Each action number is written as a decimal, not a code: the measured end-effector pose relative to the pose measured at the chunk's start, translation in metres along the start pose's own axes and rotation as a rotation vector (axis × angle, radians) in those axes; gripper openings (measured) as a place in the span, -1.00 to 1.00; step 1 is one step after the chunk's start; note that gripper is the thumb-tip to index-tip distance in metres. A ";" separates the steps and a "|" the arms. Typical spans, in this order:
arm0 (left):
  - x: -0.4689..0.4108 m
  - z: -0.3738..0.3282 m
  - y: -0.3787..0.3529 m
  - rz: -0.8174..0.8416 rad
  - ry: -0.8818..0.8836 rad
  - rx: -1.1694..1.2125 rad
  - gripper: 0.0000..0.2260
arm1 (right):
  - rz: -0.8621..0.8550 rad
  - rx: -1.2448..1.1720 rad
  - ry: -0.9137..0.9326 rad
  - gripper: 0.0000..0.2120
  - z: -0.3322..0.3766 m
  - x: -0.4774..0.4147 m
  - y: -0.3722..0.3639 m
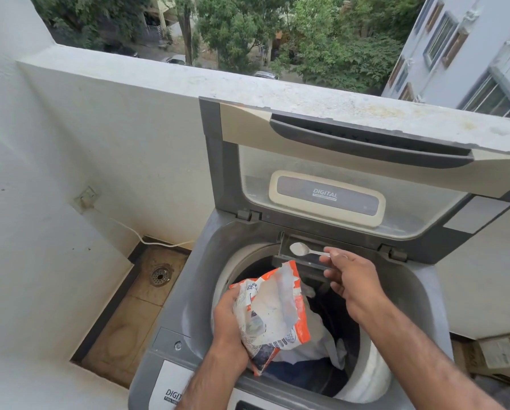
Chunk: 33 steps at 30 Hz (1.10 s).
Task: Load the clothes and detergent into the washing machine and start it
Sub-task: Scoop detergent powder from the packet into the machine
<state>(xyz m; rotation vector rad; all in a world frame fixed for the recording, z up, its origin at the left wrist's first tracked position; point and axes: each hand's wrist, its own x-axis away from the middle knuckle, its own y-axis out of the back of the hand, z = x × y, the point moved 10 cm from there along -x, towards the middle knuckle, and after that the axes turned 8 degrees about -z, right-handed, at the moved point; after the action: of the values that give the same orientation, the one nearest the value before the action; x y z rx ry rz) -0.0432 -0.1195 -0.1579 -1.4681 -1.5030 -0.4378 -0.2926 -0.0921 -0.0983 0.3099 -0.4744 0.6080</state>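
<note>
A grey top-loading washing machine (194, 279) stands with its lid (330, 161) raised against the balcony wall. Dark and white clothes (321, 347) lie in the drum. My left hand (228, 324) grips an opened orange and white detergent packet (273, 315) over the drum. My right hand (351, 279) holds a small white spoon (305, 250) heaped with powder, its bowl over the open detergent compartment (301, 258) at the back rim of the tub.
A white parapet wall (159, 84) runs behind the machine. To the left are a tiled floor recess with a drain (160, 275) and a white cable (147, 239) from a wall socket. Cardboard and paper (499, 356) lie at the right.
</note>
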 end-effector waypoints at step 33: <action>0.011 0.013 -0.011 0.012 -0.009 0.019 -0.65 | 0.147 0.214 0.493 -0.79 0.058 0.107 -0.001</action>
<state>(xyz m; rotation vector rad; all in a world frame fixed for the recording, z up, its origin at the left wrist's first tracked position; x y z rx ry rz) -0.0556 -0.1053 -0.1515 -1.4651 -1.5007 -0.4089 -0.2346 -0.0659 0.0052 0.3162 0.0442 0.8514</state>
